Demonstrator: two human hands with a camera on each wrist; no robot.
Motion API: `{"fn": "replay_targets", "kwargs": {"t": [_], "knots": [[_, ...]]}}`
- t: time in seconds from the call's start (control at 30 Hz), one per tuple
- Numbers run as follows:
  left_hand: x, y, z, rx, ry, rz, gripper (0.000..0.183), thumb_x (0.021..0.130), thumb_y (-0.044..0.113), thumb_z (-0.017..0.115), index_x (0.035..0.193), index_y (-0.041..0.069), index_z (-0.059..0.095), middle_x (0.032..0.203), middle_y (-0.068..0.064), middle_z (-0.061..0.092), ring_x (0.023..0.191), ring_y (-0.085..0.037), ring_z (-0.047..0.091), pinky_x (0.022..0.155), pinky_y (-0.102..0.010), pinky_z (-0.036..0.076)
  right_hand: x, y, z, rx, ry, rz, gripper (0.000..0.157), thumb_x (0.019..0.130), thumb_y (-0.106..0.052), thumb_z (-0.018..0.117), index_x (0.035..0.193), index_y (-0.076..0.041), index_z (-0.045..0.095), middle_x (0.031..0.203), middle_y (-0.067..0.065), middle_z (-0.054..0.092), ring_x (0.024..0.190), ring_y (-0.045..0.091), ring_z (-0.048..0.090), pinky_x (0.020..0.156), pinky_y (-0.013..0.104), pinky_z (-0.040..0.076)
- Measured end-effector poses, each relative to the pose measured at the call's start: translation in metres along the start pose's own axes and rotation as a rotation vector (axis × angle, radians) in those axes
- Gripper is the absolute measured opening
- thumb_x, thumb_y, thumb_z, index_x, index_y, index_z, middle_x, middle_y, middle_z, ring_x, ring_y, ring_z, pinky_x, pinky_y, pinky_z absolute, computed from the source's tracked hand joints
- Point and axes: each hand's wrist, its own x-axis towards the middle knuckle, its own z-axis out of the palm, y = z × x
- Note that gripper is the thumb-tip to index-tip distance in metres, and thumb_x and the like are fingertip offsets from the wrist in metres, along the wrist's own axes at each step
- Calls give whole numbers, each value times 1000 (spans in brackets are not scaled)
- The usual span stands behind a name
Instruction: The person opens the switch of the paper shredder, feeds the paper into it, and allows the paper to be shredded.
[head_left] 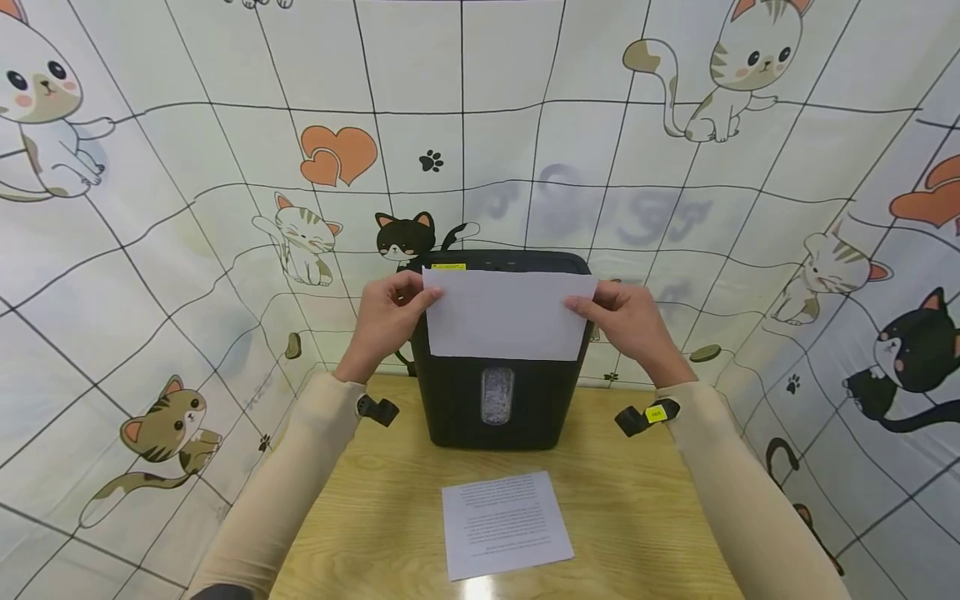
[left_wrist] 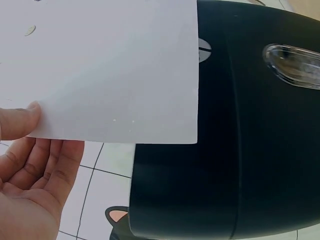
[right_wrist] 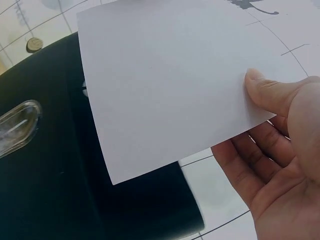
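Site: makeshift booth, room type not determinable. Cat-print sheeting (head_left: 495,150) walls in a wood-grain tabletop (head_left: 367,500). Office-type items: paper shredder (head_left: 461,392), printed page (head_left: 510,529).

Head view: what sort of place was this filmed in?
Probably a makeshift filming booth indoors: cat-printed sheeting walls off the back and both sides of a wood-look table, where what looks like a black paper shredder stands behind a printed page.
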Motion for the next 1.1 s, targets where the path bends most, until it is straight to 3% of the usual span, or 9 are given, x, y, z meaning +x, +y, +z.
{"fn": "replay_targets", "kwargs": {"t": [0.13,0.4,0.5,0.6,0.73,0.83,0.93,1.03,1.1], "knots": [[8,5,-3,-11,12,5,24,93,27,77,89,4,71,81,-7,65,77,-18,54,71,-26,44,8,-8,-5,27,2,3,42,92,-52,72,113,-16,79,109,7,78,97,14,66,88,31,50],[28,13,-8,-11,29,22,23,94,26,76,92,3,71,83,-7,65,78,-17,54,72,-26,44,22,-20,-11,38,35,-20,39,93,-48,74,115,-16,79,109,8,79,91,12,68,77,26,51],[37,17,-10,-16,29,22,22,95,25,76,92,3,72,89,-8,69,83,-15,59,80,-28,51,27,-23,-14,45,37,-12,42,92,-50,74,117,-16,78,113,7,78,99,12,68,83,27,50],[44,20,-12,-11,27,19,21,95,24,76,93,3,73,94,-10,74,87,-13,63,87,-32,55,32,-26,-17,43,46,3,45,91,-54,73,116,-18,78,111,4,78,98,15,65,78,29,48],[53,24,-13,15,26,18,21,95,25,76,93,4,74,89,-9,72,83,-14,59,77,-29,50,40,-28,-20,29,60,22,47,90,-58,73,110,-17,79,105,2,77,91,20,56,69,33,43],[60,24,-13,32,29,15,22,94,27,76,90,5,73,81,-4,68,80,-16,54,71,-28,42,45,-31,-21,18,71,19,47,89,-58,73,108,-15,79,104,2,76,92,19,54,75,33,43],[66,24,-14,23,27,7,22,94,28,77,90,6,72,80,-2,66,79,-17,53,71,-27,42,52,-32,-23,24,80,10,48,89,-58,73,109,-15,79,101,-4,76,95,16,54,83,33,42],[72,23,-13,9,18,-8,23,94,29,77,92,7,72,83,-2,67,81,-16,55,73,-27,43,58,-32,-24,27,94,-6,49,89,-57,73,99,-9,76,82,-6,68,87,19,50,79,34,38],[76,22,-12,9,16,-15,22,94,29,76,93,7,73,85,-2,68,81,-16,56,73,-27,44,61,-31,-23,28,94,-3,49,90,-57,73,96,-9,75,80,-7,65,87,18,50,78,34,38]]}}
